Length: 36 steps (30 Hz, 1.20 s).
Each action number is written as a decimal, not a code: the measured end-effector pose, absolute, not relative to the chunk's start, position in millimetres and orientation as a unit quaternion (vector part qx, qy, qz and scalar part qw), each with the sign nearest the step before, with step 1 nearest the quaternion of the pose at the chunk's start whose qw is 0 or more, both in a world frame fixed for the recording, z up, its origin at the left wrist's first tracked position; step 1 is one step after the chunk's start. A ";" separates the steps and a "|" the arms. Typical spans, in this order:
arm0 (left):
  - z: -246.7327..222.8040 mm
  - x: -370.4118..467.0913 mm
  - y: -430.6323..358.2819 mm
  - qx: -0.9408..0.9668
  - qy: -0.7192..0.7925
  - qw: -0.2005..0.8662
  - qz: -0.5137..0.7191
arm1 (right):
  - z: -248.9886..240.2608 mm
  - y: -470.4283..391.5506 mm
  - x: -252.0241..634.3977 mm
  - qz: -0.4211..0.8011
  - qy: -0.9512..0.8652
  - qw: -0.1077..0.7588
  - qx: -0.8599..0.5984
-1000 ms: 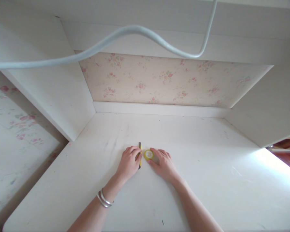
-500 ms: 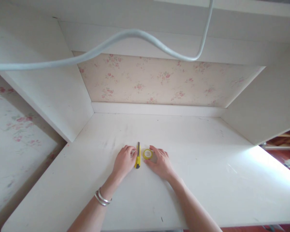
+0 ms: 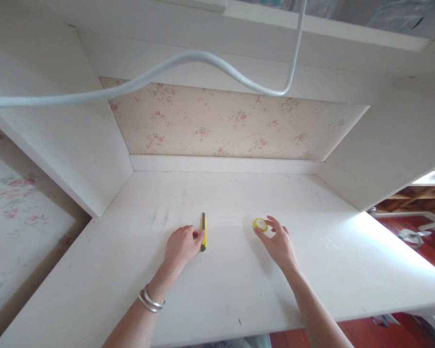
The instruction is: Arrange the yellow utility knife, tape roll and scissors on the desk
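Note:
A yellow utility knife (image 3: 204, 237) with a dark tip and dark end stands nearly upright in the picture, on the white desk or just over it. Against its left side, my left hand (image 3: 184, 243) is closed, the thumb overlapping the handle and the other fingers curled behind. To the right, my right hand (image 3: 280, 241) pinches a small yellow roll of tape (image 3: 260, 224) by its right edge, between thumb and fingers. The roll appears raised, with a shadow on the desk below it. Silver bangles circle my left wrist.
The white desktop (image 3: 224, 280) has panels at left and right and a shelf above. A white cable (image 3: 199, 57) hangs across the upper view, close to the camera. Beyond the desk's right edge lie a red floor (image 3: 433, 246) and several blurred items.
My right hand has moved right and lifted the tape roll away from the knife. My left thumb now overlaps the utility knife, which looks turned slightly. The view has shifted a little.

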State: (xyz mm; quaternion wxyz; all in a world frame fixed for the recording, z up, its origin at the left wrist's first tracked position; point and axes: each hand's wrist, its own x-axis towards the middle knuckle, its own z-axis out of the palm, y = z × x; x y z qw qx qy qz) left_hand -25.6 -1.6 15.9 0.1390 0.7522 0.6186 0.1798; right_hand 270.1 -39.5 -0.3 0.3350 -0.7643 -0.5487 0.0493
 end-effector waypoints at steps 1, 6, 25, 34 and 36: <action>16.6 -25.2 -2.3 0.752 0.623 0.134 0.168 | -1.1 -43.2 284.9 0.035 -0.522 0.330 -0.786; 20.9 -21.2 -5.5 0.756 0.628 0.109 0.149 | -7.9 -58.5 327.3 -0.018 -0.451 0.317 -0.834; 21.9 21.2 -25.9 0.824 0.544 0.091 0.131 | -2.2 -75.2 323.3 0.083 -0.339 0.468 -0.812; 38.0 141.8 -18.9 0.877 0.441 0.116 0.150 | 2.3 -79.1 324.7 0.118 -0.276 0.520 -0.800; 36.7 162.5 -16.6 0.881 0.436 0.121 0.136 | 0.4 -78.5 325.6 0.117 -0.266 0.533 -0.795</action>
